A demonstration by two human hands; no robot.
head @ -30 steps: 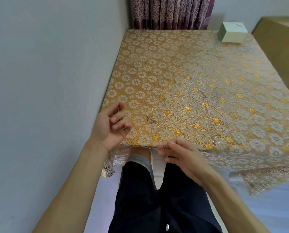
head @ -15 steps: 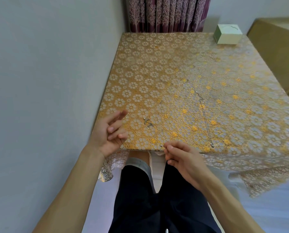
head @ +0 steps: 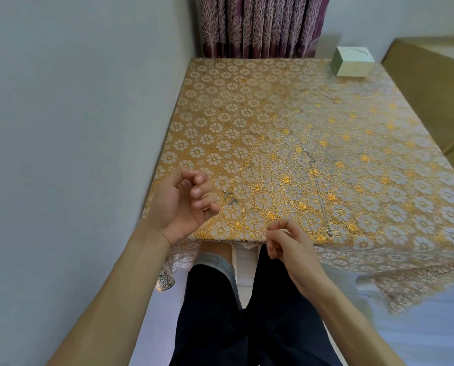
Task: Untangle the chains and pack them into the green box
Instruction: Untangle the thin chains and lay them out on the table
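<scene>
Likely a fine chain runs between the pinched left hand [head: 183,199] and right hand [head: 286,241], though I cannot tell. Tugging could tighten the knot [head: 229,198] or drop it off the table [head: 247,107].

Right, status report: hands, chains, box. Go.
Left hand and right hand curled at the near table edge; grip unclear. One chain laid out straight, small tangle beside left hand. Green box at far corner, nothing blocking.
</scene>
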